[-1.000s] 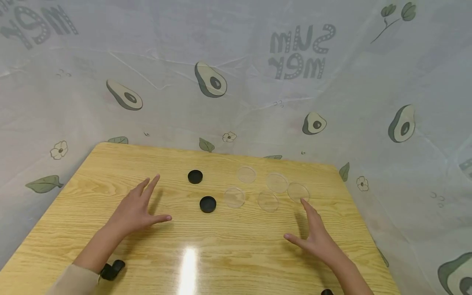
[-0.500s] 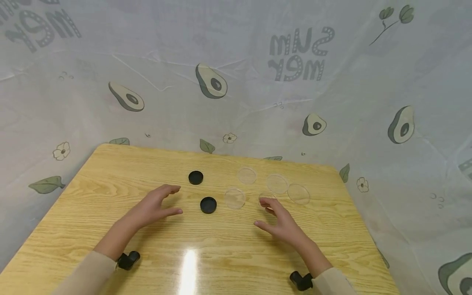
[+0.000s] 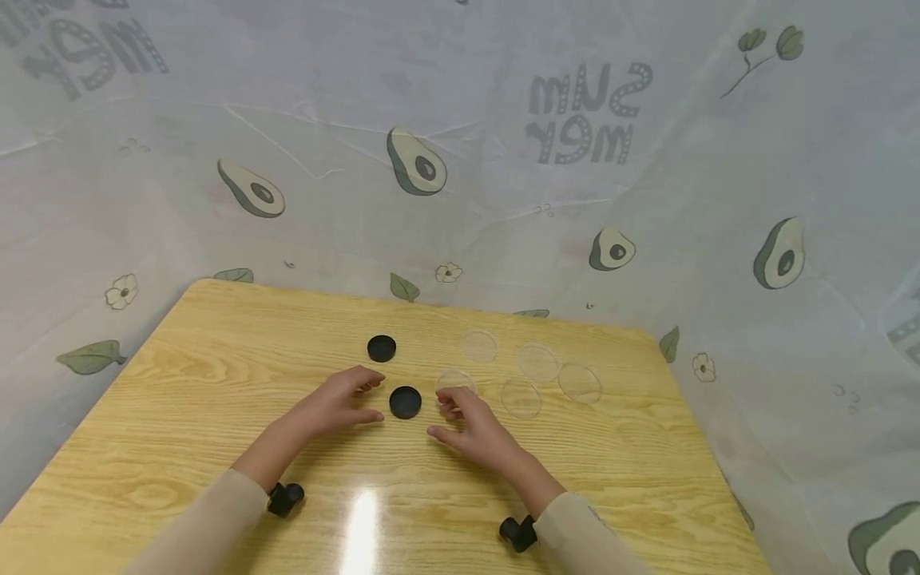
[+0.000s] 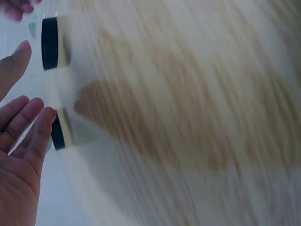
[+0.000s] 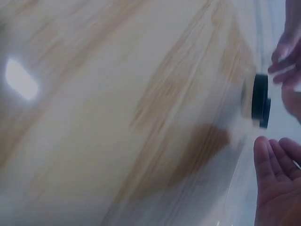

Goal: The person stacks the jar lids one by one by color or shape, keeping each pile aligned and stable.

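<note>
Two round, shallow black pieces that look like lids lie on the wooden table. The nearer black lid [image 3: 406, 402] sits between the two hands, and the farther black lid [image 3: 382, 348] lies behind the left fingertips. My left hand [image 3: 338, 406] is just left of the nearer lid, thumb and fingers spread apart, holding nothing. On its right side my right hand [image 3: 477, 430] faces it with fingers relaxed, in front of a clear disc [image 3: 456, 378] that it partly covers. In the right wrist view the black lid [image 5: 260, 100] stands apart from the right fingertips [image 5: 261, 143].
More clear round discs lie to the right, among them a clear disc [image 3: 521, 398] and another clear disc [image 3: 579, 383]. A patterned sheet [image 3: 460, 160] hangs behind and beside the wooden table [image 3: 237, 351]. Small black devices are on both wrists, such as the left wrist camera [image 3: 285, 499].
Both hands have moved inward toward the nearer black lid, the right hand travelling left past the clear discs. Their fingers have become less spread. The lids and discs stay in place.
</note>
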The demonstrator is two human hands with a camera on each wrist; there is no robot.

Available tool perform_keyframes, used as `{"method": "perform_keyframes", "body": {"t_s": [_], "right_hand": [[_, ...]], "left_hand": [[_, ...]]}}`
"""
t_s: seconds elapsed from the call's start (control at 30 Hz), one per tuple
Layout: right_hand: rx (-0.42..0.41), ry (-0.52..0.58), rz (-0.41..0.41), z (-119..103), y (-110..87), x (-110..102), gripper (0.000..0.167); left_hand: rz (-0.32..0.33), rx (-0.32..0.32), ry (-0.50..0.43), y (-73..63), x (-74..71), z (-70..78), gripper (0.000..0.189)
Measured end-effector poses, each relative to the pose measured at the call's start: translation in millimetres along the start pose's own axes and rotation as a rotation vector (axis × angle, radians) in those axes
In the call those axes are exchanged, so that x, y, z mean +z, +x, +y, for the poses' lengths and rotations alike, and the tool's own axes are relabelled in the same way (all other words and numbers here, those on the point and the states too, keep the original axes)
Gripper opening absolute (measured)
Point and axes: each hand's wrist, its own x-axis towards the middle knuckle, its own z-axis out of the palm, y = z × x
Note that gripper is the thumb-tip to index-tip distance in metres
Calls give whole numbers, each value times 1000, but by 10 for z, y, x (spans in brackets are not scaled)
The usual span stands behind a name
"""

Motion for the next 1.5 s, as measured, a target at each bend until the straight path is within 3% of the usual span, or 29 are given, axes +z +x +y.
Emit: {"method": "perform_keyframes", "body": {"t_s": [0.27, 0.43, 0.67, 0.93, 1.5], "right_hand": [[60, -58, 4, -130, 214, 147, 53], [85, -101, -10, -131, 277, 213, 56], [125, -126, -34, -171, 342, 285, 55], [125, -187, -40, -195, 390, 350, 43], [147, -155, -22, -164, 426, 346, 47]], "left_hand": [[10, 49, 32, 167, 140, 3, 58], [-9, 38, 42, 214, 193, 19, 57], [-34, 72, 90, 239, 224, 65, 57], [-49, 42, 110, 242, 242, 88, 49], [-25, 11, 93, 284, 271, 74, 47]]}}
